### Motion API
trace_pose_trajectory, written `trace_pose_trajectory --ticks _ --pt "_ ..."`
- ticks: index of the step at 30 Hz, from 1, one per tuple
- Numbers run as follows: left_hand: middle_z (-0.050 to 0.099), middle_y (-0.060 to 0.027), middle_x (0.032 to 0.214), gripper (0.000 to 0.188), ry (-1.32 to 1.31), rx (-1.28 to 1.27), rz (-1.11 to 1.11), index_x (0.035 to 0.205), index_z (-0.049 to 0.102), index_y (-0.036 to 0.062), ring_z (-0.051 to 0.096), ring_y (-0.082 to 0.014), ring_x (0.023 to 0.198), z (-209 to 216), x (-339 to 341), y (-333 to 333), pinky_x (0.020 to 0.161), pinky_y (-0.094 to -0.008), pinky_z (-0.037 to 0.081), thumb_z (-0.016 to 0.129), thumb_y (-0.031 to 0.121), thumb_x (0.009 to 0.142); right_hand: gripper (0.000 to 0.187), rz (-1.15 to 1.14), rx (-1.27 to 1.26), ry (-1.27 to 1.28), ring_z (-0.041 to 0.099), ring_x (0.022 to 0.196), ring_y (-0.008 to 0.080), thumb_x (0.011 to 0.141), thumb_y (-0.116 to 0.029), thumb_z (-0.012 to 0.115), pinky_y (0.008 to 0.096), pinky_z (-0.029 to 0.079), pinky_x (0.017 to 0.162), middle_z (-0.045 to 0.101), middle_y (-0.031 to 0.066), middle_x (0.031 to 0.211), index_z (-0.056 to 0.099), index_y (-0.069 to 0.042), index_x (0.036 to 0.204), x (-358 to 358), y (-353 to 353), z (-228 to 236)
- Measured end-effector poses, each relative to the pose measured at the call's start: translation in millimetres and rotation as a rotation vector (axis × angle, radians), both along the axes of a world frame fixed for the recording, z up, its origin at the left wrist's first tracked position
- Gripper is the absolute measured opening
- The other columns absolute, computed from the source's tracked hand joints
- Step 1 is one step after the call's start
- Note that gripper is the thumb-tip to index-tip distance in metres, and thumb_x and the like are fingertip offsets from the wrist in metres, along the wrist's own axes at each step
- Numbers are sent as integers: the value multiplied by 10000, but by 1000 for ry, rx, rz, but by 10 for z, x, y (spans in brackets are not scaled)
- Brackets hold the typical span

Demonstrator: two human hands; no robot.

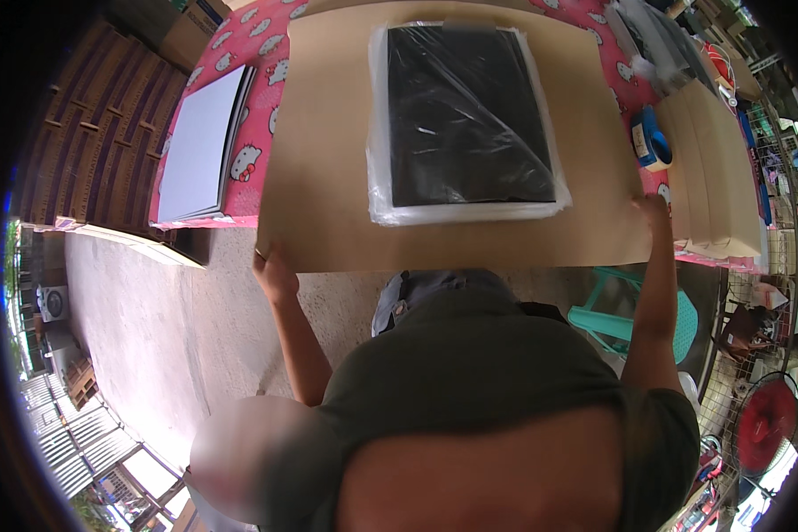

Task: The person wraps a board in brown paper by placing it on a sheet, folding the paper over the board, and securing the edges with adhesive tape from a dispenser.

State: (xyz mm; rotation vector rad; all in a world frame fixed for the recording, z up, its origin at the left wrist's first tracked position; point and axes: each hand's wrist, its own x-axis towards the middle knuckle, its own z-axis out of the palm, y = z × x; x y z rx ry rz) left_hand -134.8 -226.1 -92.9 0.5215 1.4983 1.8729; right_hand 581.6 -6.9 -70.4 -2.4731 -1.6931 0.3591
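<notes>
A large brown cardboard sheet (328,186) lies across the table, its near edge reaching past the table toward me. My left hand (277,273) is closed on the sheet's near left corner. At its right side, close to the near corner, my right hand (653,213) grips the edge; the fingertips are partly hidden. On the middle of the sheet rests a flat black rectangular panel (470,115), wrapped in clear, wrinkled plastic (379,191) that sticks out around it. Neither hand touches the panel.
A pink patterned tablecloth (246,160) covers the table. White boards (202,146) are stacked at left, beside piled brown boxes (89,142). At right are a blue tape dispenser (649,142) and folded brown cardboard (709,177). Below stand a green stool (607,306) and a red fan (765,426).
</notes>
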Motion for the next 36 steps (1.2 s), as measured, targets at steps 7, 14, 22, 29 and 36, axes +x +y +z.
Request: trace_pose_trajectory --ticks 7,14,22,29,36 --pt "584 -81 1076 316 377 31 -137 1180 489 -23 571 -157 920 1389 636 172 750 -251 459 469 57 875 191 218 -24 699 554 579 100 749 -178 599 253 426 518 596 20 660 634 8 772 -916 -170 1578" --pt "390 -291 1278 561 1430 188 -664 1269 354 -92 392 -421 1186 1824 1750 347 997 -446 314 465 61 740 143 532 216 927 500 568 54 755 -166 635 231 394 518 567 -23 626 648 -28 719 -2222 -483 1976" --pt "322 -279 1325 565 1682 -9 -1231 1283 364 -26 247 -453 1260 1100 2756 809 1036 -530 173 460 259 804 227 1113 175 546 569 810 352 706 -188 618 413 436 725 574 251 781 599 34 658 -3447 -354 1470" --pt "462 -174 1247 434 1211 335 -1478 1207 499 81 407 -324 1182 379 2571 909 982 -438 296 486 277 820 360 1150 -198 626 582 860 292 827 -311 531 374 432 784 587 207 877 609 18 706 -3754 -215 997" --pt "514 -184 1202 418 579 -231 -696 1236 457 10 503 -176 1091 692 359 2240 857 -299 410 495 231 884 449 410 205 755 573 941 255 900 -430 381 413 436 802 604 106 922 571 -33 990 -2850 993 750"
